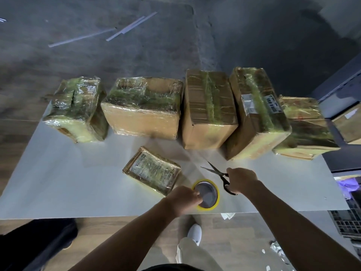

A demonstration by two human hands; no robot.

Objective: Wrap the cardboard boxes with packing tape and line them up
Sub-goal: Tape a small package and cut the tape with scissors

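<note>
Several taped cardboard boxes stand in a row along the far side of the white table; the middle one is upright. A small flat taped box lies alone nearer to me. My left hand grips the yellow-rimmed roll of packing tape, fingers hooked into its core, just right of the small box. My right hand holds black-handled scissors by the handles; their blades are spread apart and point toward the row of boxes.
Another cardboard box sits on a dark surface beyond the table's right end. Paper scraps lie at the near table edge and on the wooden floor. My white shoe is below the table edge. A dark crate stands at right.
</note>
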